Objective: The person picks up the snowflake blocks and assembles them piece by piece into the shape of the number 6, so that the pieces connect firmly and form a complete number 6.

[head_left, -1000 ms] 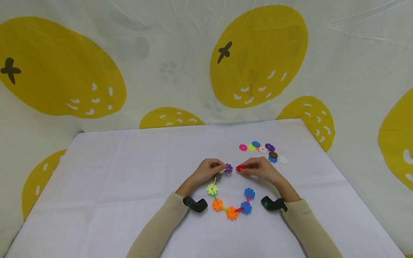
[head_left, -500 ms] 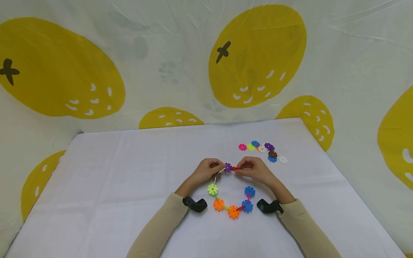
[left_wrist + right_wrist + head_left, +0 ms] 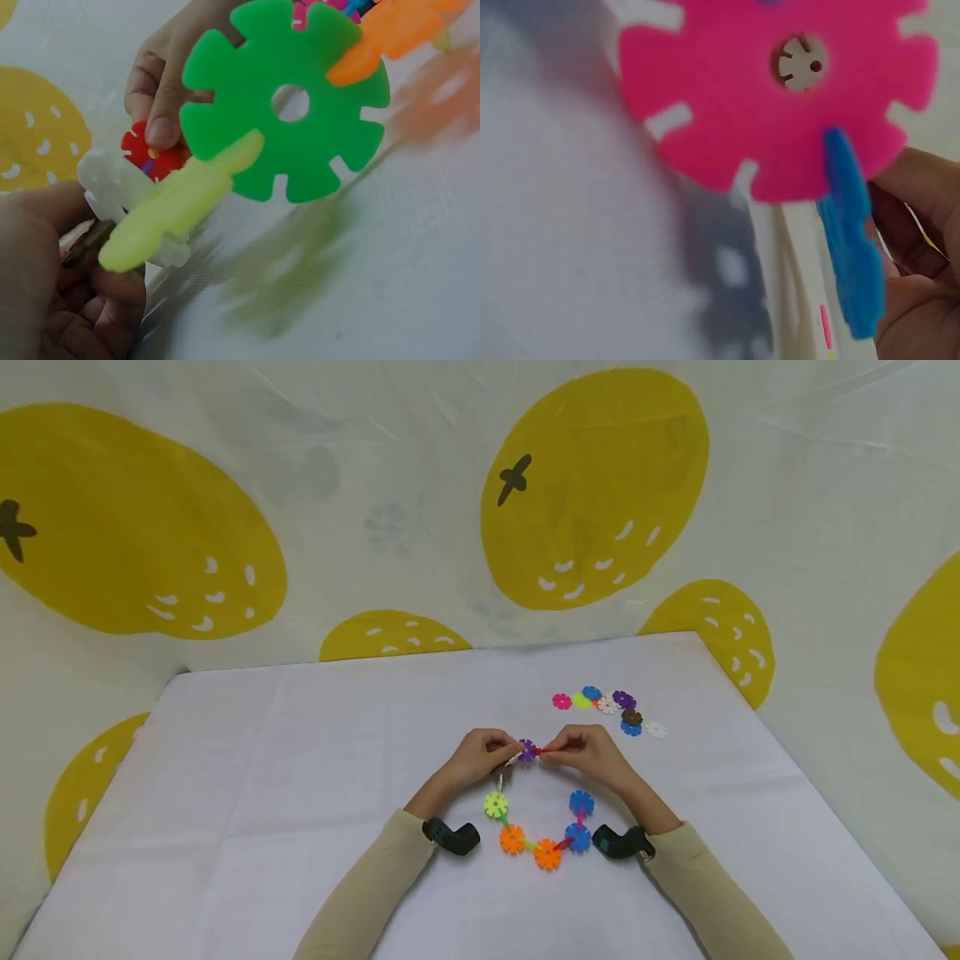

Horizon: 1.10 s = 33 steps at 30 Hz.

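Observation:
Both hands work at one end of a curved chain of notched plastic discs. My left hand [image 3: 480, 756] grips this end near a white disc [image 3: 109, 180] and a purple disc [image 3: 528, 751], with a brown disc [image 3: 88, 241] by its fingers. From the right, my right hand [image 3: 592, 756] pinches a red disc [image 3: 174, 159] whose edge meets the purple one. Lime [image 3: 496, 804], orange [image 3: 512, 839] and blue discs [image 3: 578, 837] follow along the chain below. A green disc [image 3: 315, 150] looms large in the left wrist view, a pink disc [image 3: 705, 142] in the right.
Loose discs lie at the back right, among them a pink disc [image 3: 562, 702], a brown disc [image 3: 632, 717] and a white disc [image 3: 656, 729]. A white cloth [image 3: 247, 793] covers the table. Black wrist cameras [image 3: 452, 837] sit on both forearms, close to the chain.
My right hand has moved left, bringing the red disc from a small gap up against the purple disc and turning it edge-on. The left hand has stayed nearly still.

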Each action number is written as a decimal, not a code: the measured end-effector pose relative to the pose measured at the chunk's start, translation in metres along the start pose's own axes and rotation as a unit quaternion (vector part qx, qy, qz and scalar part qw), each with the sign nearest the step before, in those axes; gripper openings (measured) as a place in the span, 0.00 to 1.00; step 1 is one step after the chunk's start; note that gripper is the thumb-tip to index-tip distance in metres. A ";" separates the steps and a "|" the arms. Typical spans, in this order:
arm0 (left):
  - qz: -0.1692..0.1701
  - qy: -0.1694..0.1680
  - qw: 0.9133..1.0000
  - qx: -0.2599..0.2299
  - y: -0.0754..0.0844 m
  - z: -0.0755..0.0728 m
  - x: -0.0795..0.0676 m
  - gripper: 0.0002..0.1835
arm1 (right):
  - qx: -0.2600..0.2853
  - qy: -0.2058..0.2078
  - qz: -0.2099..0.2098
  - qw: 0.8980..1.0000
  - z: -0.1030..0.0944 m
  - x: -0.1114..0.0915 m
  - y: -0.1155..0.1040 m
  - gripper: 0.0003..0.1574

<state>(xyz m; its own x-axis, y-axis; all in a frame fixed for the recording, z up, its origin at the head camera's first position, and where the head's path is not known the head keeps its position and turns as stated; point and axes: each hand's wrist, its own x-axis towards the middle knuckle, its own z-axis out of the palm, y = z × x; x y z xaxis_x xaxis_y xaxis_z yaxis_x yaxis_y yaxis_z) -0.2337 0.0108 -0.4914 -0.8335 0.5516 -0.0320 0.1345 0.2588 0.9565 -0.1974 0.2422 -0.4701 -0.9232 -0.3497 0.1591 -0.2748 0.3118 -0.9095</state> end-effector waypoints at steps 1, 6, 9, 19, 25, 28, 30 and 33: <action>-0.002 0.001 1.000 -0.001 0.000 0.000 0.000 0.14 | 0.002 -0.002 0.002 1.000 0.000 0.001 -0.001 0.04; 0.002 -0.002 1.000 0.006 0.002 -0.002 0.000 0.15 | -0.014 -0.049 0.032 0.998 -0.008 0.001 -0.004 0.11; 0.005 0.008 1.000 0.010 0.001 -0.002 0.001 0.15 | -0.037 -0.097 0.056 0.993 -0.021 -0.001 -0.004 0.17; 0.000 0.018 1.000 -0.016 -0.001 0.001 0.001 0.14 | -0.069 -0.221 0.099 0.968 -0.057 -0.011 0.002 0.13; 0.004 0.019 1.000 -0.023 0.000 0.001 0.000 0.14 | -0.050 -0.294 0.089 0.950 -0.062 -0.016 -0.001 0.13; 0.001 0.020 1.000 -0.022 0.000 0.001 0.000 0.14 | -0.027 -0.315 0.079 0.945 -0.062 -0.017 -0.001 0.14; -0.001 0.016 0.999 -0.029 0.000 0.001 0.000 0.14 | -0.016 -0.318 0.071 0.945 -0.062 -0.017 0.000 0.14; 0.002 0.015 1.000 -0.025 -0.001 0.001 0.000 0.15 | -0.015 -0.302 0.067 0.951 -0.060 -0.015 0.003 0.14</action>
<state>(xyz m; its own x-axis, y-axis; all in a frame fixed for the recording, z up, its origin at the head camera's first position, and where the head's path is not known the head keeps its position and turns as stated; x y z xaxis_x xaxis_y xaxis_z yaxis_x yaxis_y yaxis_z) -0.2330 0.0112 -0.4931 -0.8488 0.5283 -0.0210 0.1106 0.2162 0.9701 -0.2001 0.3018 -0.4517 -0.6297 -0.7463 -0.2157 -0.1813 0.4112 -0.8933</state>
